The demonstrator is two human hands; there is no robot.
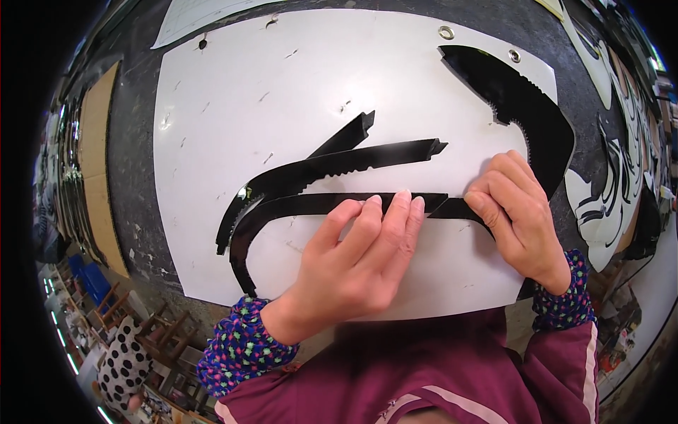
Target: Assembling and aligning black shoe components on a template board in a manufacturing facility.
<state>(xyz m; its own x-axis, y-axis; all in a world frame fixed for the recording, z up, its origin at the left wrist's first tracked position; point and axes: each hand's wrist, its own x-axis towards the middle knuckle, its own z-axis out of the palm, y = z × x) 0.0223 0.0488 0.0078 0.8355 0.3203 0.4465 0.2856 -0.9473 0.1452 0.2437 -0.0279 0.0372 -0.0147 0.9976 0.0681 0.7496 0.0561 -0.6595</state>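
My left hand [360,258] presses its bunched fingertips onto a long black curved strip [304,204], which bends down toward my left wrist. At its right end this strip meets a second black strip [458,208] along a slanted line. My right hand [519,219] is closed around that second strip, its thumb and curled fingers hiding part of it. Above my left hand lie another curved black strip [353,157] with a notched lower edge and a piece [342,136] partly beneath it. A broad black curved piece [551,134] with toothed edges lies beyond my right hand.
The pieces lie on a white sheet [233,92] with metal eyelets [446,32], on a dark worn table [134,191]. Cardboard [102,169] stands at the left. White cut-out shapes [600,219] lie at the right. Someone in a polka-dot garment [123,367] is at lower left.
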